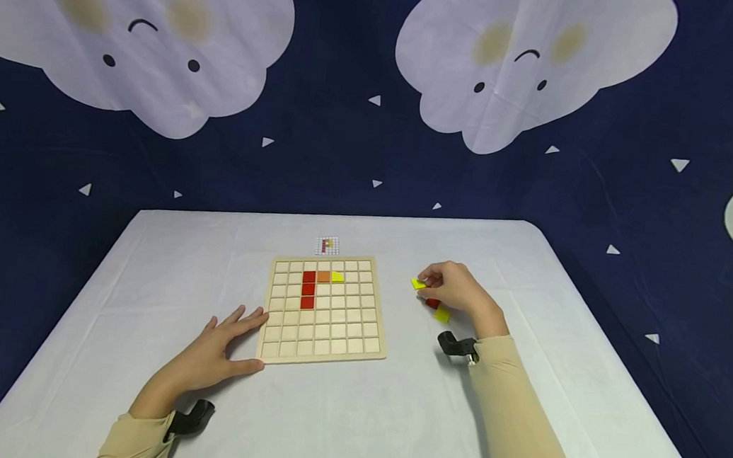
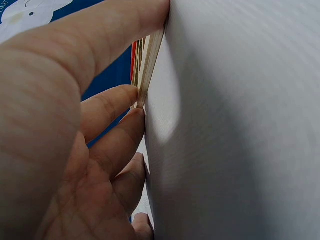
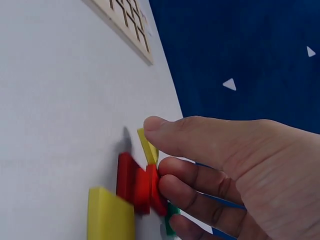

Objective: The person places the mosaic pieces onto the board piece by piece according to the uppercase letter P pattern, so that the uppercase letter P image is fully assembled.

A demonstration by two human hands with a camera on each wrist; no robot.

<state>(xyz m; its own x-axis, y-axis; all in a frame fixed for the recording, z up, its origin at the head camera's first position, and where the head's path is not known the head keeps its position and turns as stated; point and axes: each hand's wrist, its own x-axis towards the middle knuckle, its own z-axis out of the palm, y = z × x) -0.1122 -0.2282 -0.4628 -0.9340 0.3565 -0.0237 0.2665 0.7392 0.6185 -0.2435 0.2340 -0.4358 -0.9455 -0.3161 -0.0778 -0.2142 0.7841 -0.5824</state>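
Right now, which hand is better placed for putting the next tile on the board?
Probably the right hand: it appears to pinch a yellow tile, with more loose tiles close by. The left hand holds no tile; it touches the left edge of the board and seems better suited to steadying.

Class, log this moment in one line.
left hand: touches board; right hand: pinches yellow tile; on board: red tiles, orange tile, second yellow tile
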